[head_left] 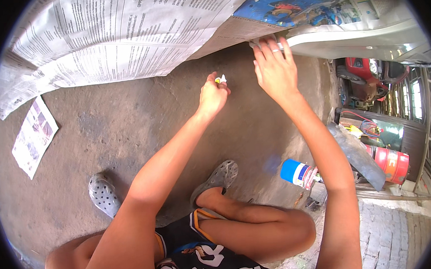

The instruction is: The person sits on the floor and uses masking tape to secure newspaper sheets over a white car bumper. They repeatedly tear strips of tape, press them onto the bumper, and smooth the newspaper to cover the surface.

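Sheets of newspaper [121, 46] hang over a large body across the top. To their right a pale, glossy curved panel [348, 42] shows, possibly part of a vehicle. My left hand [213, 94], below the paper's lower edge, is closed around a small white-and-yellow thing [220, 79]; its kind is mostly hidden by the fingers. My right hand [277, 71] has its fingers stretched out, touching the lower edge where newspaper meets the panel. Beside these fingertips lies a picture page [306, 3] with a blue photo. What the fingertips touch underneath is hidden.
A loose newspaper sheet [35, 138] lies on the stained concrete floor [126, 120] at left. To the right stand a blue-and-white can [294, 171], a red drum [391, 165], and a dark bent panel [357, 155]. Farther off is a red vehicle [365, 76].
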